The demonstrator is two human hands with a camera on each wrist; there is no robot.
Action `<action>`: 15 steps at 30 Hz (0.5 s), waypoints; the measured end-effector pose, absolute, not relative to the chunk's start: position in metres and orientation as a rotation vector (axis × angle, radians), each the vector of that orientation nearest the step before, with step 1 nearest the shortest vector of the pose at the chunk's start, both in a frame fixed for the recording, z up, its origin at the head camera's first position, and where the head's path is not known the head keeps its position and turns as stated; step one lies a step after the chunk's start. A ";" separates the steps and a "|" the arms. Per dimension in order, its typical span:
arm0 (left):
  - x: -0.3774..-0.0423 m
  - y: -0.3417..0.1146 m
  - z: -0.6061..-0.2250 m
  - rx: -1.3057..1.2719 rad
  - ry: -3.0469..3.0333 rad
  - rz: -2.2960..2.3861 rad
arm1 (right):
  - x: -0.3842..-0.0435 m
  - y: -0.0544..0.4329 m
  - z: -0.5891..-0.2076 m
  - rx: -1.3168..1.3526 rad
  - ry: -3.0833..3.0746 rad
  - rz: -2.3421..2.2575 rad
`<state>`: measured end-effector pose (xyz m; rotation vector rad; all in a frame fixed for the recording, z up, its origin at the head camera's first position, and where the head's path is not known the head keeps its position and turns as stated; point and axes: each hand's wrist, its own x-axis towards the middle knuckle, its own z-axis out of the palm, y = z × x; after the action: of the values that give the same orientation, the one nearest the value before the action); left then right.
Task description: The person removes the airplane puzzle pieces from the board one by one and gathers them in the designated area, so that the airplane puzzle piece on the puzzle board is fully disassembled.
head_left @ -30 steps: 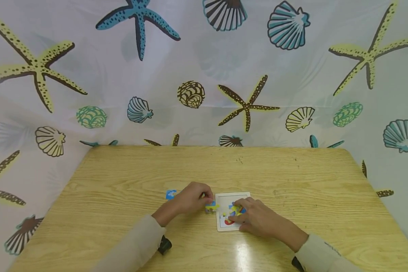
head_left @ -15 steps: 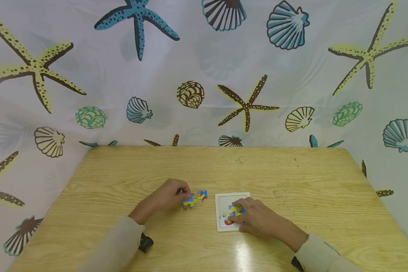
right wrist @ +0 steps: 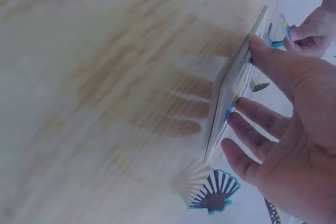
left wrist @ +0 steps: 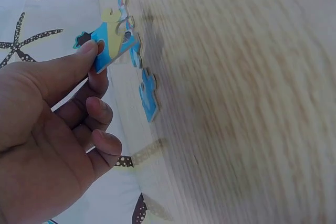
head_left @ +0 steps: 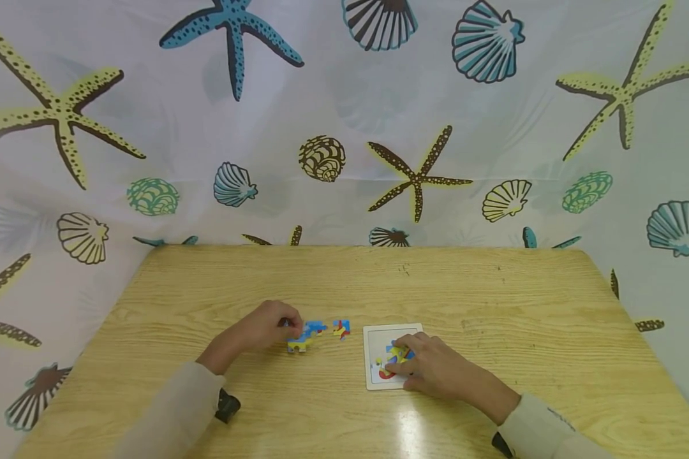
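My left hand (head_left: 264,325) pinches a blue and yellow jigsaw piece (left wrist: 111,45) between thumb and forefinger, just above the table. Beyond it lie a blue jigsaw piece (head_left: 316,327) and a blue, yellow and red one (head_left: 341,329). Another blue piece (left wrist: 148,94) shows on the table in the left wrist view; my hand mostly hides it from the head. My right hand (head_left: 439,370) rests on the square white puzzle tray (head_left: 379,338), its fingertips touching the fitted pieces (head_left: 387,374) and the thumb at the near rim. The hand covers part of the tray.
The wooden table (head_left: 482,299) stretches to either side of the tray. A curtain printed with starfish and shells (head_left: 344,83) hangs behind and beside it. Dark wrist straps (head_left: 228,406) sit at the sleeves.
My left hand has moved left from beside the tray with the blue and yellow jigsaw piece, uncovering the loose pieces behind it. The right hand has stayed on the tray.
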<state>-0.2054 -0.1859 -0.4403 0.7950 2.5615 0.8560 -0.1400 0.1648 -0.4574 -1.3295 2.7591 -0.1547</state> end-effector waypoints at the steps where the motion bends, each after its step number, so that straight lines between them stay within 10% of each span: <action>1: -0.206 -0.187 -0.441 0.795 2.560 0.852 | -0.140 0.165 -0.457 -1.327 2.756 -0.161; 15: -0.205 -0.206 -0.453 0.770 2.564 0.825 | -0.140 0.164 -0.456 -1.307 2.749 -0.162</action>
<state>-0.2055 -0.2056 -0.4534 0.7704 2.5640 0.8252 -0.1399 0.1643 -0.4560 -1.3071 2.7493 -0.1617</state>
